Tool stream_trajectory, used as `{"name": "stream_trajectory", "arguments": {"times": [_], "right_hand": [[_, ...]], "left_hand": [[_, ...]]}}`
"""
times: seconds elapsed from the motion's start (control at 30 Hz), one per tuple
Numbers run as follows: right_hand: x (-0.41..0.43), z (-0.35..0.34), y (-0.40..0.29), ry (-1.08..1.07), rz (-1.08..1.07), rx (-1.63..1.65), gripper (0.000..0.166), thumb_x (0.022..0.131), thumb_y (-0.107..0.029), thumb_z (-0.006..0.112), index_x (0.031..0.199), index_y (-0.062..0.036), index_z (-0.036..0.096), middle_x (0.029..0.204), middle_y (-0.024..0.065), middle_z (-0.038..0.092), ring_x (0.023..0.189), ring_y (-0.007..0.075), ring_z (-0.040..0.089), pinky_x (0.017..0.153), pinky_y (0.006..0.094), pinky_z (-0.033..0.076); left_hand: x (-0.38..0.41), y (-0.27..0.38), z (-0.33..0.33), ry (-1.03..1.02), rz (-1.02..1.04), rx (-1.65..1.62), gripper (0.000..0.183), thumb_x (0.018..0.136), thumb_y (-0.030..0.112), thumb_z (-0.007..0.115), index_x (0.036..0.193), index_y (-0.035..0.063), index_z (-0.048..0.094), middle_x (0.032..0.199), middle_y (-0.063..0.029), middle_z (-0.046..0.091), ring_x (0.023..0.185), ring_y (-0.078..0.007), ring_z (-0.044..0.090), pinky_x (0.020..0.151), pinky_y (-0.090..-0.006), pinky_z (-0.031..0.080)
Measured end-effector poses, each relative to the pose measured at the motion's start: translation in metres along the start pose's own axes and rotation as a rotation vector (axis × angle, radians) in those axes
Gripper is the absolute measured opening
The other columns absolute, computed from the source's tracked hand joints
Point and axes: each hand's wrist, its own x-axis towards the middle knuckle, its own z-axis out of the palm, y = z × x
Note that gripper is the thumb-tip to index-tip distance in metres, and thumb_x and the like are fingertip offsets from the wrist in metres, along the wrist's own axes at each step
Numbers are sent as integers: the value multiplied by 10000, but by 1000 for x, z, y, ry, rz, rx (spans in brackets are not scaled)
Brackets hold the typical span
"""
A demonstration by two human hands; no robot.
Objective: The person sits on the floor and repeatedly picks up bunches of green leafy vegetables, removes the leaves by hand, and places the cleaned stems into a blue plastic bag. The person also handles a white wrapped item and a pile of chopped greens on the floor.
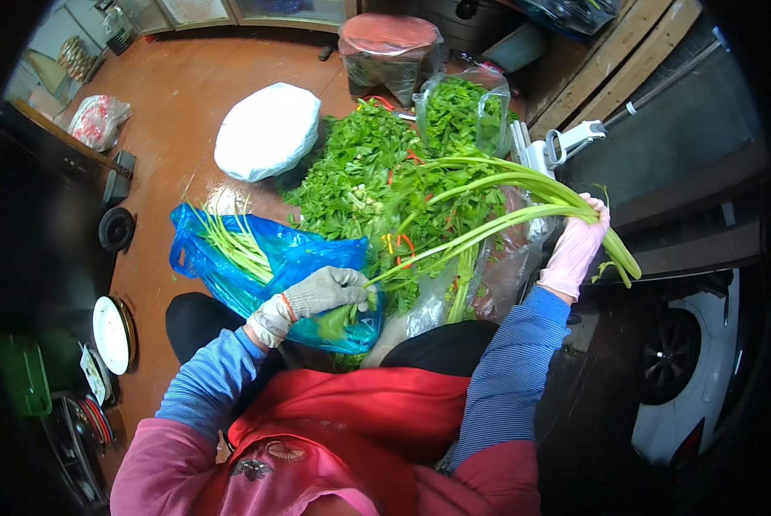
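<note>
My right hand (582, 238), in a pink glove, grips a bunch of celery stalks (527, 184) near their cut ends. The stalks arch leftward over a leafy heap of celery (360, 168) on the floor. In a grey knit glove, my left hand (330, 293) pinches the leafy end of one of these stalks, its leaves blurred below the fingers. Beneath that hand a blue plastic bag (301, 255) lies spread, with trimmed thin stalks (240, 248) at its left side. Red-orange ties (405, 251) show among the leaves.
Behind the heap stand a stool wrapped in plastic (392, 48) and a clear bag of celery leaves (456, 109). A round white-covered thing (268, 132) is at the far left of the heap. Plates (111, 335) line the left side; a white car (689, 367) is at right.
</note>
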Motion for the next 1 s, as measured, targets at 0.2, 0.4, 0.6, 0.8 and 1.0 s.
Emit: {"name": "stream_trajectory", "arguments": {"times": [0.2, 0.4, 0.6, 0.8, 1.0], "right_hand": [[-1, -5, 2, -179, 7, -88, 92, 919, -76, 400, 979, -16, 436, 897, 54, 450, 852, 158, 483, 878, 275, 420], [-16, 32, 14, 73, 9, -38, 104, 897, -125, 434, 836, -42, 442, 751, 41, 455, 736, 177, 483, 767, 296, 440], [-59, 70, 30, -14, -110, -416, 91, 890, -152, 438, 882, -65, 412, 767, 62, 449, 748, 172, 470, 797, 313, 404], [-39, 55, 1, -102, -164, -388, 94, 885, -149, 404, 938, -74, 416, 804, 38, 452, 788, 160, 465, 847, 292, 369], [-68, 81, 23, -178, -150, -583, 138, 949, -172, 346, 859, -79, 395, 777, 15, 423, 781, 109, 426, 916, 276, 334]], "left_hand": [[-28, 13, -12, 11, 61, 58, 237, 897, 160, 506, 1080, 27, 579, 904, -26, 642, 769, -82, 590, 695, -215, 462], [-37, 15, -6, 217, 24, 141, 186, 890, 185, 480, 941, 69, 616, 708, 0, 593, 603, -81, 548, 554, -226, 432], [-28, -13, 14, 339, 4, 515, 193, 840, 137, 419, 811, 115, 609, 674, -81, 598, 606, -216, 583, 578, -322, 459], [-44, -94, 1, 422, -85, 582, 192, 823, 91, 435, 733, 99, 604, 679, -50, 615, 634, -177, 597, 614, -289, 470], [1, 15, -40, 749, 179, 498, 299, 874, 143, 360, 1073, 97, 579, 918, -146, 630, 828, -272, 614, 750, -352, 481]]}}
